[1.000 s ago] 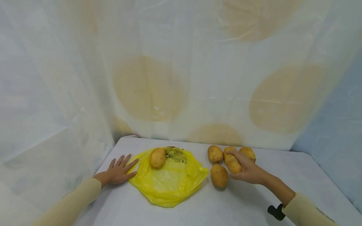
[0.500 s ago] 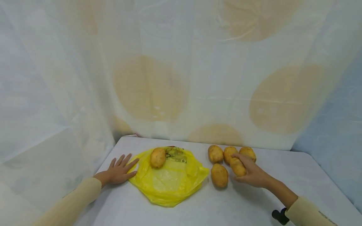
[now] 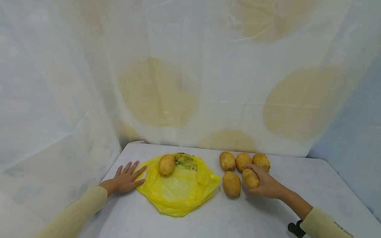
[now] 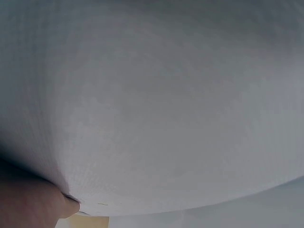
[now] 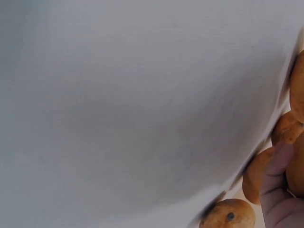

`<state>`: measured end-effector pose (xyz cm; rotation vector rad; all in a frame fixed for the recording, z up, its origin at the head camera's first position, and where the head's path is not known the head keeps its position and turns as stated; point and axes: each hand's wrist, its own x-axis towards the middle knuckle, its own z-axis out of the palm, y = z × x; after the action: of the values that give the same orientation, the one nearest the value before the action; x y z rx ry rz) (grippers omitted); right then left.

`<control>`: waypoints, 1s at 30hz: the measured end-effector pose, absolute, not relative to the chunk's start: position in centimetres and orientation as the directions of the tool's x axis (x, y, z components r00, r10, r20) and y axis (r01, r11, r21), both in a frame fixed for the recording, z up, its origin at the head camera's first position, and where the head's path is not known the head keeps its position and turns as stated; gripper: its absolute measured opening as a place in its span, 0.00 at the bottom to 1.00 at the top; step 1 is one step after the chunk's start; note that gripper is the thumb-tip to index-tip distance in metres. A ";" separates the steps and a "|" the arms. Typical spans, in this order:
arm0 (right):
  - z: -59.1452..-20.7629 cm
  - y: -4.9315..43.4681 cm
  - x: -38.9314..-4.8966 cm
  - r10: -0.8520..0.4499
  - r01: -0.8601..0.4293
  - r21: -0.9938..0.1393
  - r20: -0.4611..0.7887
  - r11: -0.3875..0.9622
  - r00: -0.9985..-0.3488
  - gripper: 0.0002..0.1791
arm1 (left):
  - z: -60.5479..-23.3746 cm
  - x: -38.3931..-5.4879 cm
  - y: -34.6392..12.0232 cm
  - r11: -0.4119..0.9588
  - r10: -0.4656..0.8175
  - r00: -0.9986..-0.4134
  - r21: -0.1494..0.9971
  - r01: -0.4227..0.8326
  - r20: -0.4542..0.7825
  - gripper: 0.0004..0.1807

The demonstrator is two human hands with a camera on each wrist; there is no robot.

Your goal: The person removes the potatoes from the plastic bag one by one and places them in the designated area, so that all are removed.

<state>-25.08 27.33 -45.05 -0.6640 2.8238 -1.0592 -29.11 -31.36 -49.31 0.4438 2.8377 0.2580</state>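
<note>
My right hand (image 3: 266, 183) grips a potato (image 3: 250, 178) at the front right of a small group of potatoes. In the right wrist view the thumb (image 5: 274, 185) lies along the held potato (image 5: 297, 166). To its left sits another potato (image 3: 231, 184), and behind are a left potato (image 3: 227, 161), a middle one (image 3: 243, 161) and a right one (image 3: 261, 161). Spread flat on the table, my left hand (image 3: 125, 178) touches the left edge of a yellow plastic bag (image 3: 178, 195) with its fingertips. One potato (image 3: 166, 165) lies on the bag's upper left part.
A white-covered table (image 3: 205, 218) carries everything. Behind it hangs a pale curtain (image 3: 226, 82) with large tan circles, and more sheeting (image 3: 53, 99) closes off the left side. Dark print (image 3: 186, 165) shows near the bag's far edge.
My right hand has drawn the held potato slightly right and toward me, uncovering more of the middle back potato. The left hand and the bag stay in place.
</note>
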 end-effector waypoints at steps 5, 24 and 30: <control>-45.5 27.7 -25.2 -0.411 -0.352 -0.647 0.064 0.677 -0.909 0.49 | -48.4 -28.9 -30.9 0.944 0.309 -0.922 0.192 0.268 -0.234 0.43; -47.2 28.5 -24.9 -0.425 -0.333 -0.666 0.026 0.667 -0.905 0.51 | -50.4 -29.6 -31.9 0.944 0.309 -0.929 0.183 0.273 -0.204 0.44; -47.1 28.5 -25.1 -0.414 -0.326 -0.638 0.013 0.698 -0.910 0.51 | -50.5 -29.6 -31.9 0.944 0.307 -0.931 0.186 0.271 -0.199 0.44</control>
<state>-25.05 28.54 -47.14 -0.6077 2.7719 -1.0028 -29.60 -31.87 -50.46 0.4330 2.8730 0.2289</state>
